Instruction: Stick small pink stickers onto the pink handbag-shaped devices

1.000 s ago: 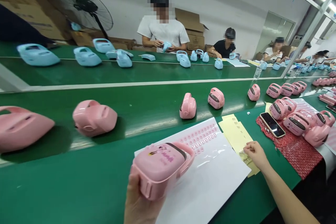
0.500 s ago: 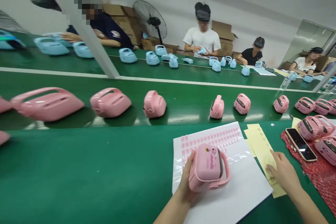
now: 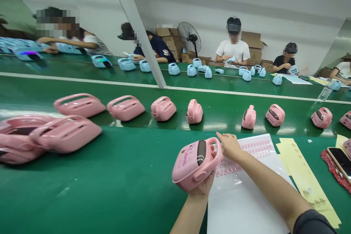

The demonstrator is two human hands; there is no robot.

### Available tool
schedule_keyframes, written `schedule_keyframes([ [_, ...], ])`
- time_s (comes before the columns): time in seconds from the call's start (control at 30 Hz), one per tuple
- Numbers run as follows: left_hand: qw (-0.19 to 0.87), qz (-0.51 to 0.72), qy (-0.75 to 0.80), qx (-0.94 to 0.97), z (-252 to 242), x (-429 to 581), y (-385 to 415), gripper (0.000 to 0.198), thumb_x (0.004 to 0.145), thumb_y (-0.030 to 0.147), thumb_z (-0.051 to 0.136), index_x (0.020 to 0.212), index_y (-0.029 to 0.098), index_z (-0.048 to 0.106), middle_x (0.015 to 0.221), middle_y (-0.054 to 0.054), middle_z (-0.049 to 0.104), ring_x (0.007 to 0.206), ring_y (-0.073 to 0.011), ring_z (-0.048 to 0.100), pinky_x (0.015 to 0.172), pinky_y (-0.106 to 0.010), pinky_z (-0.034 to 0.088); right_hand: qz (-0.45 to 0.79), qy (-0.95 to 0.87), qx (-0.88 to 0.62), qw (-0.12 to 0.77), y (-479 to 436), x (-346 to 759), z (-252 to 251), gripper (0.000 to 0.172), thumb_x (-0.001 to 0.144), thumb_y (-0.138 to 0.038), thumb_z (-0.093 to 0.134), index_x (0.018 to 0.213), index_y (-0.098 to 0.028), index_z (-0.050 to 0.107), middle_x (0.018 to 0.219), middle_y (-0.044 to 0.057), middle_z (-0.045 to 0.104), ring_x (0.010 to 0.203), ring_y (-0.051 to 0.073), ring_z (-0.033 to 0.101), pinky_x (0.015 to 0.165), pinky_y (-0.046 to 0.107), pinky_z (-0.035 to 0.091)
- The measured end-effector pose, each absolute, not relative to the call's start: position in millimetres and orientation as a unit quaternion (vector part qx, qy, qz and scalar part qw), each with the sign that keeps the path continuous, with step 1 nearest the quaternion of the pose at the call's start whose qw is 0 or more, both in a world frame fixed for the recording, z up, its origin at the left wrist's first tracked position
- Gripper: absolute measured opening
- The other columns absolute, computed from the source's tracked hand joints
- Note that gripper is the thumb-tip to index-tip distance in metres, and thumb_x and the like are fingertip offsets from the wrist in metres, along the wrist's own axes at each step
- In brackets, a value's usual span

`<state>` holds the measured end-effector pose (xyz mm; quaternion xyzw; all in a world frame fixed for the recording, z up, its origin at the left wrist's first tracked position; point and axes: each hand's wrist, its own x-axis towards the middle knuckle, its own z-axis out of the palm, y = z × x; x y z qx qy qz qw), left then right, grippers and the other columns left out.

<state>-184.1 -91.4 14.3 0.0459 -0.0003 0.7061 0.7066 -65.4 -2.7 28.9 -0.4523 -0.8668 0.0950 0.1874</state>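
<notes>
My left hand [image 3: 202, 186] holds a pink handled plastic device [image 3: 189, 164] from below, tilted above the green table. It has a dark curved panel, printed decoration on one face and a loop handle; some fingertips show through the loop. Close beside the handle's top is my right hand [image 3: 229, 145], index finger stretched out; its thumb side is partly hidden, and nothing held shows. Under the right forearm lies a sheet of small pink stickers [image 3: 255, 148] on white paper [image 3: 236, 208]. To the right are yellow paper strips [image 3: 304, 175] with small marks.
Pink devices [image 3: 125, 108] stand in a row along the green bench [image 3: 117, 175], with more clustered left [image 3: 68, 133]. A phone [image 3: 340, 159] rests on red wrap [image 3: 331, 164] at right. Across a white divider [image 3: 219, 93], co-workers [image 3: 233, 49] handle blue devices [image 3: 174, 68].
My right hand has left the yellow strips and come left to the device. The left hand has moved left and turned the device. The view has swung left.
</notes>
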Motion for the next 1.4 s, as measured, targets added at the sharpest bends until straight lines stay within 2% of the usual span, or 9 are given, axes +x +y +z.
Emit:
schedule_keyframes([
  [0.2, 0.675, 0.735, -0.057, 0.040, 21.4, -188.2, -90.0, 0.038, 0.089, 0.035, 0.035, 0.122, 0.025, 0.052, 0.114, -0.011, 0.065, 0.109, -0.0277, 0.056, 0.083, -0.037, 0.051, 0.084, -0.861, -0.460, 0.201, -6.2, -62.8, 12.5, 0.018, 0.081, -0.017, 0.053, 0.093, -0.020, 0.067, 0.104, 0.011, 0.065, 0.100, 0.025, 0.054, 0.081, 0.040, 0.043],
  [0.4, 0.648, 0.760, -0.049, 0.019, 12.1, -183.2, -88.8, 0.055, 0.083, 0.048, 0.043, 0.133, 0.026, 0.036, 0.118, -0.012, 0.062, 0.110, -0.0313, 0.055, 0.087, -0.046, 0.048, 0.085, -0.844, -0.430, 0.310, -14.6, -54.9, 3.4, 0.016, 0.082, -0.019, 0.053, 0.084, -0.023, 0.069, 0.104, 0.008, 0.061, 0.097, 0.020, 0.054, 0.082, 0.034, 0.044],
  [0.47, 0.648, 0.760, -0.045, 0.021, 9.0, -181.4, -88.2, 0.064, 0.079, 0.054, 0.047, 0.135, 0.025, 0.032, 0.117, -0.014, 0.062, 0.106, -0.0321, 0.058, 0.084, -0.046, 0.049, 0.089, -0.834, -0.421, 0.344, -16.5, -54.7, -0.6, 0.016, 0.080, -0.020, 0.055, 0.089, -0.022, 0.068, 0.104, 0.008, 0.061, 0.096, 0.020, 0.054, 0.082, 0.034, 0.044],
  [0.6, 0.649, 0.760, -0.023, 0.005, 7.9, -179.4, -88.1, 0.068, 0.078, 0.056, 0.047, 0.135, 0.022, 0.031, 0.114, -0.016, 0.064, 0.103, -0.0317, 0.060, 0.083, -0.045, 0.050, 0.098, -0.835, -0.437, 0.319, -17.7, -58.5, -5.1, 0.026, 0.076, -0.019, 0.060, 0.102, -0.020, 0.064, 0.106, 0.011, 0.060, 0.097, 0.024, 0.052, 0.081, 0.038, 0.043],
  [0.8, 0.628, 0.778, 0.022, -0.007, 13.9, -180.8, -89.2, 0.064, 0.076, 0.054, 0.051, 0.131, 0.024, 0.038, 0.109, -0.013, 0.067, 0.100, -0.0296, 0.062, 0.081, -0.042, 0.051, 0.122, -0.829, -0.441, 0.323, -23.1, -59.1, 1.1, 0.012, 0.077, -0.015, 0.058, 0.078, -0.022, 0.067, 0.093, 0.006, 0.064, 0.090, 0.021, 0.054, 0.082, 0.037, 0.041],
  [0.93, 0.637, 0.770, 0.034, 0.008, 14.4, -180.9, -89.0, 0.071, 0.073, 0.055, 0.054, 0.133, 0.021, 0.035, 0.116, -0.015, 0.063, 0.105, -0.0315, 0.058, 0.083, -0.042, 0.050, 0.244, -0.704, -0.486, 0.456, -29.9, -52.8, 23.9, 0.006, 0.075, -0.022, 0.060, 0.073, -0.020, 0.066, 0.094, 0.008, 0.060, 0.096, 0.022, 0.055, 0.084, 0.037, 0.042],
  [1.03, 0.655, 0.755, 0.023, 0.017, 15.1, -177.1, -90.2, 0.068, 0.074, 0.055, 0.053, 0.131, 0.020, 0.039, 0.116, -0.015, 0.063, 0.104, -0.0308, 0.059, 0.082, -0.040, 0.051, 0.384, -0.570, -0.472, 0.552, -41.6, -52.2, 47.5, 0.016, 0.077, -0.032, 0.056, 0.073, -0.019, 0.064, 0.104, 0.011, 0.059, 0.108, 0.024, 0.051, 0.086, 0.038, 0.043],
  [1.17, 0.654, 0.756, 0.023, 0.012, 18.6, -167.4, -93.9, 0.056, 0.078, 0.050, 0.047, 0.121, 0.015, 0.050, 0.106, -0.016, 0.067, 0.098, -0.0274, 0.063, 0.080, -0.036, 0.052, 0.471, -0.537, -0.424, 0.556, -63.4, -62.6, 66.6, 0.016, 0.074, -0.034, 0.061, 0.067, -0.019, 0.061, 0.121, 0.011, 0.053, 0.120, 0.025, 0.044, 0.093, 0.040, 0.039],
  [1.4, 0.651, 0.757, 0.048, -0.031, 25.1, -156.3, -98.5, 0.044, 0.078, 0.045, 0.044, 0.105, 0.015, 0.062, 0.095, -0.014, 0.071, 0.085, -0.0222, 0.067, 0.074, -0.029, 0.053, 0.467, -0.550, -0.443, 0.531, -78.8, -74.7, 68.1, 0.014, 0.069, -0.029, 0.067, 0.060, -0.019, 0.062, 0.118, 0.012, 0.052, 0.119, 0.026, 0.045, 0.098, 0.040, 0.037],
])
